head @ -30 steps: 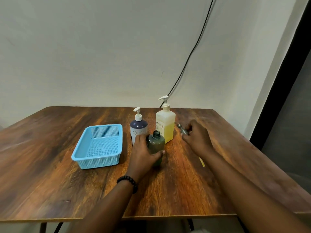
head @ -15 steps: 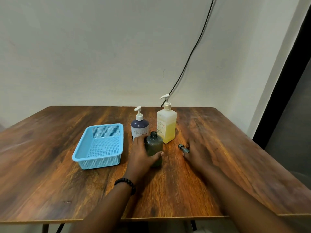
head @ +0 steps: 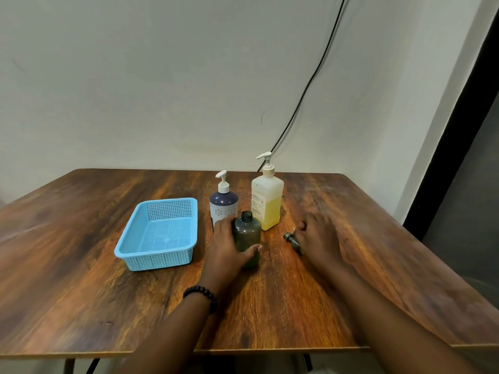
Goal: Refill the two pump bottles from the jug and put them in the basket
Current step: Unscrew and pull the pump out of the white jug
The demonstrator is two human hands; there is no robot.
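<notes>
Bottle [head: 247, 233] in left hand [head: 226, 248], mid-table [head: 81, 279].

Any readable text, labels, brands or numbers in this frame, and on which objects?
No text can be read.
Yellow pump bottle: label with small print and a red mark, too small and blurred to read.
Dark blue pump bottle: pale label with a flower-like pattern, no legible words.
</notes>
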